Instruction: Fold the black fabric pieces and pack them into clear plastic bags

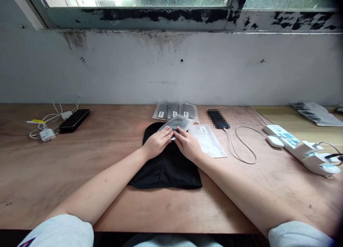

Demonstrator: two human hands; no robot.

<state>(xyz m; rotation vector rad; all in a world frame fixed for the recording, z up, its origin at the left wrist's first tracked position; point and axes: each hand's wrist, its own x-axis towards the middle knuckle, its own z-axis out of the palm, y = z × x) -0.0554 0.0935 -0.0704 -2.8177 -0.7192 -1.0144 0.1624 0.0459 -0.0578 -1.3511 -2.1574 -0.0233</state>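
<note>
Two hands meeting on a frosted packet over black cloth

Head view: White labels (203,130) sit on the three row packets (173,109) near the wall (128,72) and on the flat pale bag (211,145); their dark print is too small to read. The row packets are milky, translucent plastic with dark contents. The frosted packet (181,122), similarly cloudy and greyish, lies slantwise over the far end of the black cloth (166,170), a soft, smooth piece with a faint centre seam, spread on the wood-grained table (80,193). Both forearms reach forward and converge. The left grip (158,142) and right grip (188,146) nearly meet, fingers together and bent, fingertips on the packet's near part. Each touches it, but with the thumbs partly hidden, I cannot tell whether either is clamped on it. The pale bag lies just beside the right one.
</note>
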